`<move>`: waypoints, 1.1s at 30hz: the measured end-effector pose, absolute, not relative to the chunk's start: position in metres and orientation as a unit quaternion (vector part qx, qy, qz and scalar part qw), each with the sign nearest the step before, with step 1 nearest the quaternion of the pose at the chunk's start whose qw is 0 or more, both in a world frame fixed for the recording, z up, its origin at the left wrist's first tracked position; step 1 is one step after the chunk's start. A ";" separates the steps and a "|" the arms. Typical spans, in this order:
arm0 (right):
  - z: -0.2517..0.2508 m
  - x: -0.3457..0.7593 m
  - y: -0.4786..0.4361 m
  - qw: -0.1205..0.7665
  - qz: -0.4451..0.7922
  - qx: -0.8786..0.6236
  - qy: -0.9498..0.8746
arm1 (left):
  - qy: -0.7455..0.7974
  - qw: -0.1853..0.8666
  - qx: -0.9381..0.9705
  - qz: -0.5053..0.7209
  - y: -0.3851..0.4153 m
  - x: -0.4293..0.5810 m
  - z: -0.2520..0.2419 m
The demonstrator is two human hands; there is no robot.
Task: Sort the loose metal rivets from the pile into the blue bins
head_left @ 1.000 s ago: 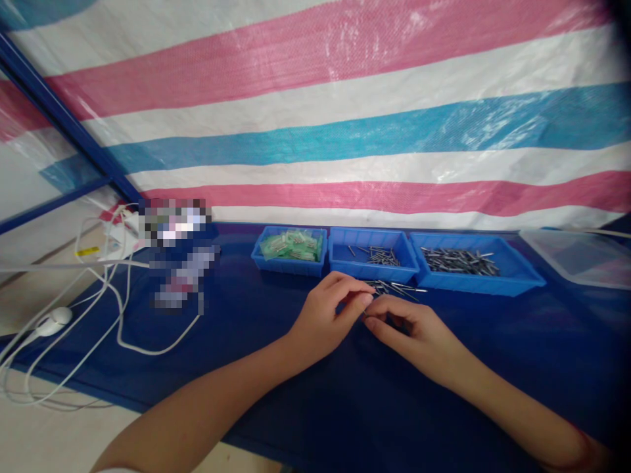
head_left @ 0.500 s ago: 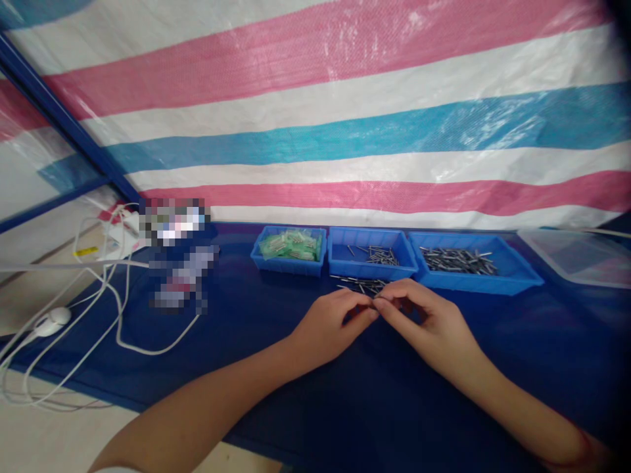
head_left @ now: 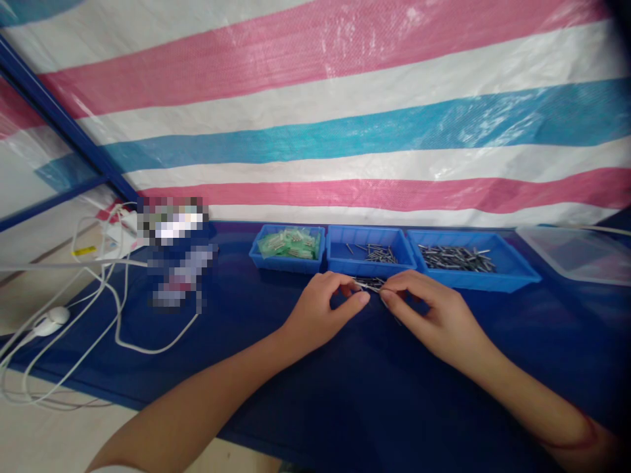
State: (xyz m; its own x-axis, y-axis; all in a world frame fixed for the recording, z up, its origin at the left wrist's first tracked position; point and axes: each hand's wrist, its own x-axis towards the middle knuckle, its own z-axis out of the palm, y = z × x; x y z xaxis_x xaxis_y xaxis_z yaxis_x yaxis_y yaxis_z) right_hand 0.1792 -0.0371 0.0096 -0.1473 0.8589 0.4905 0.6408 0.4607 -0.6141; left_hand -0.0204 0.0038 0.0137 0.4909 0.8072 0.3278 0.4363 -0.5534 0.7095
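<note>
Both my hands meet over the blue table, just in front of the middle bin. My right hand is closed in a pinch on a thin metal rod, whose light end points left. My left hand is at the rod's other end, thumb and forefinger a little apart. Behind the fingertips lies a small pile of similar dark rods, partly hidden by my hands. A thin dark piece shows under my right fingers; what it is I cannot make out.
Along the back stand a blue bin of green packets, a middle blue bin with short metal pins and a right blue bin of dark rods. A clear plastic lid lies far right; white cables cross the left.
My hands have drawn slightly apart; the left thumb and forefinger have parted. The light rod now shows between the hands, where the fingertips were touching before.
</note>
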 end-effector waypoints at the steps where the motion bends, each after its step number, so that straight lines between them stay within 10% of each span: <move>1: 0.009 0.185 -0.034 0.418 0.116 -0.513 -0.741 | 0.380 0.260 0.827 0.323 0.006 -0.022 0.013; 19: 0.018 0.261 -0.015 0.329 -0.160 -0.663 -0.654 | 0.365 0.076 0.917 0.144 0.023 -0.032 -0.001; 33: 0.002 0.164 -0.045 0.411 0.175 -0.521 -0.727 | 0.336 0.371 0.803 0.325 -0.002 -0.015 0.008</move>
State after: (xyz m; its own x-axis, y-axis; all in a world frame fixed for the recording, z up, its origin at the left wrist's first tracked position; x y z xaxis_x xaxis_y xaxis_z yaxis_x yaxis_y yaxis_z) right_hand 0.1638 -0.0452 0.0021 -0.1180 0.9020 0.4153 0.6138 0.3951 -0.6835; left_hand -0.0151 -0.0018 0.0082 0.5636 0.7798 0.2725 0.2975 -0.4994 0.8137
